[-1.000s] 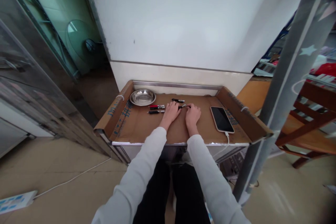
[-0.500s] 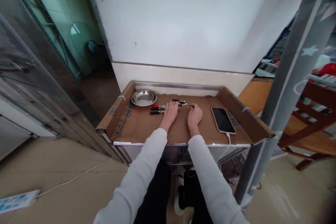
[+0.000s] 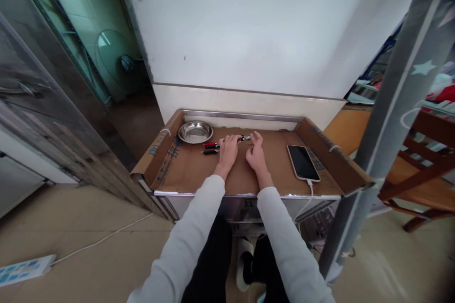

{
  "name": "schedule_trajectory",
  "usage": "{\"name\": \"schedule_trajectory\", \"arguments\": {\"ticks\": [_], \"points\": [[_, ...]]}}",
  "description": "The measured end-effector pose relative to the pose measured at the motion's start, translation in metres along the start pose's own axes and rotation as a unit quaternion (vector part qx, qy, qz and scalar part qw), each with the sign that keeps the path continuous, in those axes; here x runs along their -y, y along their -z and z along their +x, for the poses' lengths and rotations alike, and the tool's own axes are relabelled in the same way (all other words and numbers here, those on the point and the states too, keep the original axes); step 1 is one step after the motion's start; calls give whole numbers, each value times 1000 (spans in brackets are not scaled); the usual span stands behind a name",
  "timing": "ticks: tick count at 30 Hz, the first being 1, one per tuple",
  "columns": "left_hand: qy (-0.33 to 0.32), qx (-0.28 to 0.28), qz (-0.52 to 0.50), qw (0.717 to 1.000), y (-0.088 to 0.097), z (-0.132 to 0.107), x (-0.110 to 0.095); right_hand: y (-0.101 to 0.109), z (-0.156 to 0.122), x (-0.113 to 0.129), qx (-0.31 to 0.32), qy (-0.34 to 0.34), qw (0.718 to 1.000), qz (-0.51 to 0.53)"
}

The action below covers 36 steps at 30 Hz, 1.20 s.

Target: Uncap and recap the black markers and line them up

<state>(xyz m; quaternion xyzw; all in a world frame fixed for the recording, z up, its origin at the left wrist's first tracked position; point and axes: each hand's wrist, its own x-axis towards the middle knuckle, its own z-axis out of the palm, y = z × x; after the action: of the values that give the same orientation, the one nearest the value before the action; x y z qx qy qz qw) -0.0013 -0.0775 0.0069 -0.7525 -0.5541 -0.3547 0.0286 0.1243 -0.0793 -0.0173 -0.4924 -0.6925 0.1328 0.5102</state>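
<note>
Low over the cardboard surface, my left hand (image 3: 228,150) has its fingers bent together around a pen (image 3: 244,138), whose dark and clear end sticks out to the right. My right hand (image 3: 256,155) is just to the right, thumb and fingers apart, with its fingertips close by the pen's end. Whether they touch it I cannot tell. Left of my left hand lie a red pen (image 3: 210,145) and a black pen (image 3: 210,152), their right ends hidden under that hand. Another dark pen shows partly between them.
A round steel dish (image 3: 195,132) stands at the back left of the cardboard-lined table (image 3: 188,175). To the right lies a phone (image 3: 303,163) with a white cable (image 3: 310,191). Raised cardboard sides (image 3: 332,158) border the surface; a grey metal post (image 3: 378,123) stands at right.
My right hand has let go of the small dark piece it pinched, and its fingers have spread and moved slightly left and up. My left hand has shifted slightly left.
</note>
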Motion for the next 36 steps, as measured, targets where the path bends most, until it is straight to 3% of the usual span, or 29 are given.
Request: {"name": "schedule_trajectory", "arguments": {"ticks": [5, 11, 18, 23, 29, 36], "points": [[67, -21, -3, 998, 27, -19, -3, 1, 3, -5, -26, -45, 997, -49], [177, -28, 31, 983, 60, -68, 21, 0, 7, -8, -19, -71, 987, -140], [217, -16, -15, 976, 45, -69, 33, -1, 9, -8, -15, -86, 982, -167], [118, -22, -52, 991, 38, -69, 29, -2, 9, -5, -22, -93, 964, -247], [-14, 104, -8, 994, 44, -75, 20, -11, 7, 5, 6, -99, 922, -375], [-53, 127, 74, 988, 39, -64, 9, -12, 8, 6, 24, -109, 910, -400]]}}
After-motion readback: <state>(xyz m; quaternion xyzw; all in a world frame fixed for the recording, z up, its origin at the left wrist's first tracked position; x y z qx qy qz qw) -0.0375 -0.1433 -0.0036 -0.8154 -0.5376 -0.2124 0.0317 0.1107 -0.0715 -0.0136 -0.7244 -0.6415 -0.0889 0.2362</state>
